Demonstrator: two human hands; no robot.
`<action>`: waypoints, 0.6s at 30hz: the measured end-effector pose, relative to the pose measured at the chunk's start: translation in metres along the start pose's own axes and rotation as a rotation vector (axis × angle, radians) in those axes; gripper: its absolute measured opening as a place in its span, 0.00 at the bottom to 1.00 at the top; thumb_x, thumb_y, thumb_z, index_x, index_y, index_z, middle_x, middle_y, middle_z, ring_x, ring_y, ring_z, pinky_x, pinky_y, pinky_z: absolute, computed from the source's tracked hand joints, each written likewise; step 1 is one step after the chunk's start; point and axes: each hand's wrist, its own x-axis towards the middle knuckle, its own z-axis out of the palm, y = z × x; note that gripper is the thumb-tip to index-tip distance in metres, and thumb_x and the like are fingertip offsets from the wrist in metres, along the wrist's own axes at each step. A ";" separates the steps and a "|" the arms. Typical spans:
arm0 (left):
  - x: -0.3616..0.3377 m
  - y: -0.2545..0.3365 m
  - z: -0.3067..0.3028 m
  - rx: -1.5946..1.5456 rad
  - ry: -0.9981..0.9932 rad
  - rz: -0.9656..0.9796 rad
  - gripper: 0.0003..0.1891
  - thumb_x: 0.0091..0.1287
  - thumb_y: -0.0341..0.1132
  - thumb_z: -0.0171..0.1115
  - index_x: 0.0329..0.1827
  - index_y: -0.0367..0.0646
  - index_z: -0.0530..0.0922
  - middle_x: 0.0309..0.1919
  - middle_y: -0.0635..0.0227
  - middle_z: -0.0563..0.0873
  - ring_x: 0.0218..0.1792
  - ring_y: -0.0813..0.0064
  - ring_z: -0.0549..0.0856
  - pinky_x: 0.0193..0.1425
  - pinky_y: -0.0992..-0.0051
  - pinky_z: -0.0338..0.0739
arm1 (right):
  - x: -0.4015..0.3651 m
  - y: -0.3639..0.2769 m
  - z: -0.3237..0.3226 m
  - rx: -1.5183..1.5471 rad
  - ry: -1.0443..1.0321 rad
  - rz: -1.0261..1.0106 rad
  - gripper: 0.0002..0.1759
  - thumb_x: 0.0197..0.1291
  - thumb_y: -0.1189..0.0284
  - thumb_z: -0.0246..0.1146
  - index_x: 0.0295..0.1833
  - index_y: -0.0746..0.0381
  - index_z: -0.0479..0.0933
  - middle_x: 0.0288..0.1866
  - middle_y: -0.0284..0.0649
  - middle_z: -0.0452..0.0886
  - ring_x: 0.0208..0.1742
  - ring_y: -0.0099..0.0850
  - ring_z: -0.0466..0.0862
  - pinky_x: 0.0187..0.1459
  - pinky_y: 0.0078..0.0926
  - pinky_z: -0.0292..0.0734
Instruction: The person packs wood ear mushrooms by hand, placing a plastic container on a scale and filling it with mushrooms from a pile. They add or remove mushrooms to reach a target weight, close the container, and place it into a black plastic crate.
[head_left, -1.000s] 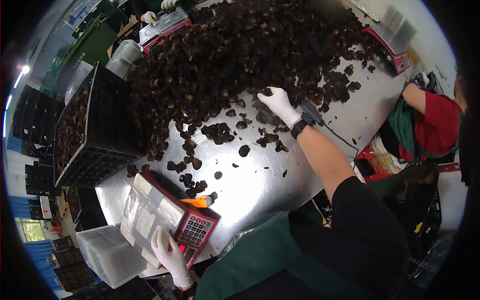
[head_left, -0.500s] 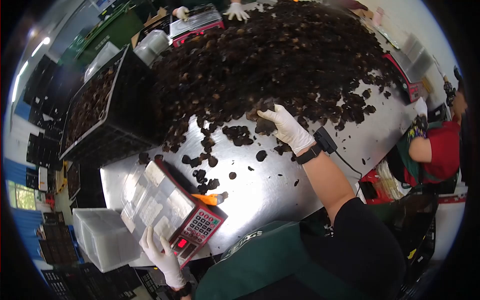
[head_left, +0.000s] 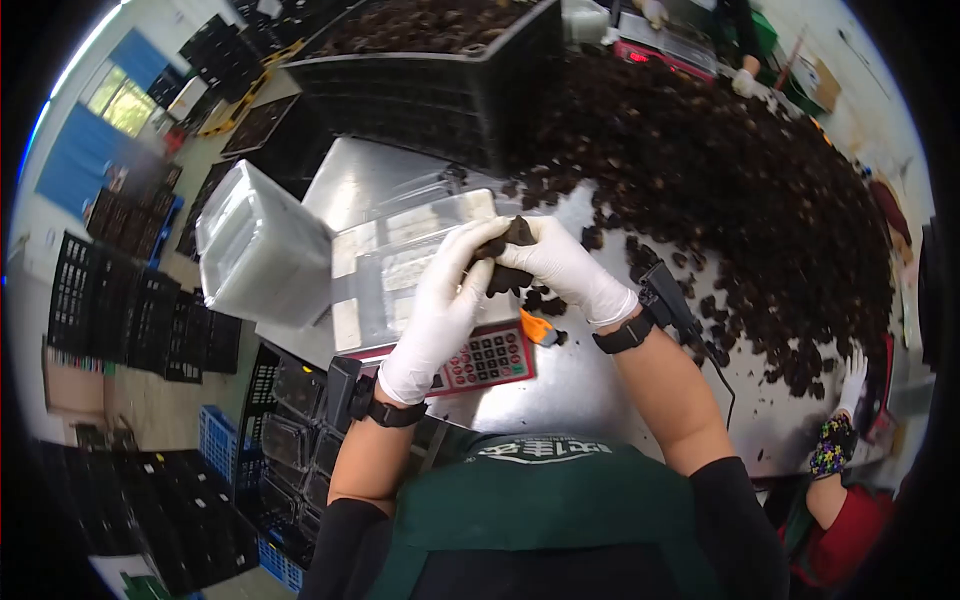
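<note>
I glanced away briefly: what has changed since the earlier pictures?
The right hand has carried dark pieces from the pile toward the scale. The left hand has left the scale's near side and come up to grip them too. The view has turned left. The scale and orange tool beside it stayed put.

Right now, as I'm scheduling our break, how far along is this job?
Done: clear tray set on the red scale, no dark pieces visible inside. In hand: a dark clump, between left hand and right hand. Apparently left: the large dark pile and stacked clear containers. Overall, seemingly far from finished.
</note>
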 end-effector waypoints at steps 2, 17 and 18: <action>-0.009 -0.002 -0.018 -0.281 0.184 -0.214 0.17 0.76 0.23 0.51 0.66 0.38 0.75 0.59 0.63 0.81 0.58 0.73 0.81 0.64 0.75 0.75 | 0.020 -0.008 0.014 -0.096 -0.037 0.017 0.11 0.66 0.65 0.69 0.42 0.62 0.84 0.30 0.31 0.85 0.28 0.17 0.81 0.30 0.15 0.72; -0.057 -0.060 -0.068 -0.364 0.667 -0.317 0.14 0.77 0.26 0.53 0.62 0.40 0.78 0.53 0.68 0.83 0.42 0.83 0.81 0.47 0.82 0.76 | 0.053 0.008 0.055 -0.448 -0.071 -0.183 0.30 0.62 0.64 0.71 0.66 0.67 0.75 0.64 0.44 0.80 0.62 0.33 0.81 0.65 0.29 0.74; -0.058 -0.057 -0.067 -0.355 0.663 -0.307 0.14 0.77 0.26 0.53 0.62 0.40 0.78 0.52 0.69 0.83 0.43 0.83 0.81 0.48 0.81 0.77 | 0.049 0.009 0.049 -0.525 -0.033 -0.343 0.26 0.67 0.66 0.66 0.67 0.66 0.75 0.68 0.43 0.79 0.69 0.31 0.75 0.71 0.29 0.67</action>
